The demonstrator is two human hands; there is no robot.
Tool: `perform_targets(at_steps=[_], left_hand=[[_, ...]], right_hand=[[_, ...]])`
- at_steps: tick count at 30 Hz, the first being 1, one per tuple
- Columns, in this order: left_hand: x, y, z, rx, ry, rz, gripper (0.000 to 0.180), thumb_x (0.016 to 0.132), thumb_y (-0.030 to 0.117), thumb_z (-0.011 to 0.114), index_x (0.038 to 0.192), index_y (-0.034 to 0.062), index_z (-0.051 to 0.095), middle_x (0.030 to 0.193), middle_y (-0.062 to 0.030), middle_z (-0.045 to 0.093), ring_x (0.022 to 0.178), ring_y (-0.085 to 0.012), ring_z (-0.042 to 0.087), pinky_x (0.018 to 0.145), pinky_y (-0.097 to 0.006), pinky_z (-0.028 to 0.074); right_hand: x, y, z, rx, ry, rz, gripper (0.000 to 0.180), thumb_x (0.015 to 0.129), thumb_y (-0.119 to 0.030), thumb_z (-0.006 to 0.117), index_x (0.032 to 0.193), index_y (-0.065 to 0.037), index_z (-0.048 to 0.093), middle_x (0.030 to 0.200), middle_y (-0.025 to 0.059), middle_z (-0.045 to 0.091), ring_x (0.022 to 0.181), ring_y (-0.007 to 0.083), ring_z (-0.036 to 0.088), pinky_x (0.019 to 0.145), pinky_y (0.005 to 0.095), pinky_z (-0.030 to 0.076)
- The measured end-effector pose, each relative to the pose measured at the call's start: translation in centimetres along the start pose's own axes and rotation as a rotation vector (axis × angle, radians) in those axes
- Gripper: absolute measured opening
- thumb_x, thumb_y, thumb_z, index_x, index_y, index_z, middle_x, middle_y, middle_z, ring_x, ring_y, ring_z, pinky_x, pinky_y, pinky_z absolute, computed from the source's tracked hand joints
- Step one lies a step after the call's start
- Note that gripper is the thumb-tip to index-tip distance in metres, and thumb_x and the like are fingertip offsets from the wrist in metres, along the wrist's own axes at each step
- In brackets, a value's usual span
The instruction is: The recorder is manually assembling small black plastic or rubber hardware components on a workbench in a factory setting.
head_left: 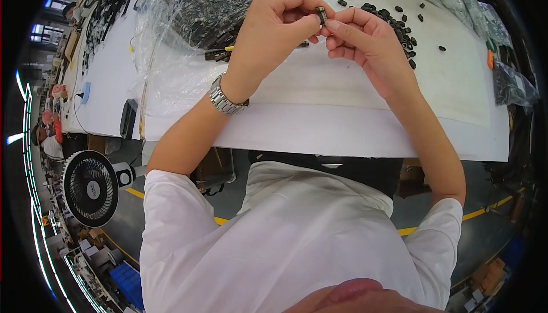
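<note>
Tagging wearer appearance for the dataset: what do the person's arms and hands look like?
Both the left hand and right hand are bare, no gloves. Left wrist: silver metal link watchband, dial not visible. Right wrist: nothing seen. Short white sleeves leave both forearms uncovered. No cables or markings visible.

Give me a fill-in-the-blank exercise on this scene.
The left hand has a small dark rectangular part in its grip and a silver metal band around its ____.
A heap of small black parts lies nearer the ____ hand.
The round black-and-white appliance beside the white table is a ____.
Missing: wrist, right, fan.
</note>
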State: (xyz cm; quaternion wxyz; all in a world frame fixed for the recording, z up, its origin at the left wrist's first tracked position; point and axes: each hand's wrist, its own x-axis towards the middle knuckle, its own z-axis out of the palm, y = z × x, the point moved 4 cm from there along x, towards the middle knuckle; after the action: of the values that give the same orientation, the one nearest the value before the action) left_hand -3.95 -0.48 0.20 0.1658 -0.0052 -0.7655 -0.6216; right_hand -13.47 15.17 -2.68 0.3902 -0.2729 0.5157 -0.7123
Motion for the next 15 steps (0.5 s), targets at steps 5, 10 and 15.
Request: perform_targets(at_steps=[5,10,15], left_hand=[[-0.1,0.4,0.2,0.166,0.084,0.064,0.02,0.096,0.002,0.068,0.114,-0.0011,0.074,0.099,-0.0051,0.076,0.083,-0.0084,0.069,0.075,-0.024,0.059],[-0.1,1.3,0.7,0.524,0.187,0.241,0.018,0.089,0.003,0.074,0.107,0.0023,0.072,0.089,-0.0035,0.073,0.078,-0.0085,0.069,0.071,-0.024,0.057],[0.0,0.8,0.4,0.616,0.219,0.287,0.017,0.088,0.003,0.074,0.105,0.0036,0.071,0.088,-0.0047,0.072,0.072,-0.0106,0.067,0.066,-0.026,0.055]], right_hand=[[0.1,-0.4,0.4,-0.191,0.105,-0.073,0.022,0.102,-0.019,0.072,0.113,-0.001,0.073,0.1,0.0061,0.077,0.085,0.0114,0.073,0.075,0.0282,0.06],[-0.6,-1.6,1.4,-0.587,0.204,-0.226,0.021,0.102,-0.02,0.071,0.108,-0.001,0.075,0.092,0.0042,0.079,0.08,0.0124,0.073,0.069,0.0267,0.054],[-0.9,-1.9,2.0,-0.694,0.223,-0.199,0.022,0.103,-0.02,0.068,0.105,0.0,0.075,0.089,0.0044,0.078,0.084,0.0128,0.075,0.069,0.0272,0.055]])
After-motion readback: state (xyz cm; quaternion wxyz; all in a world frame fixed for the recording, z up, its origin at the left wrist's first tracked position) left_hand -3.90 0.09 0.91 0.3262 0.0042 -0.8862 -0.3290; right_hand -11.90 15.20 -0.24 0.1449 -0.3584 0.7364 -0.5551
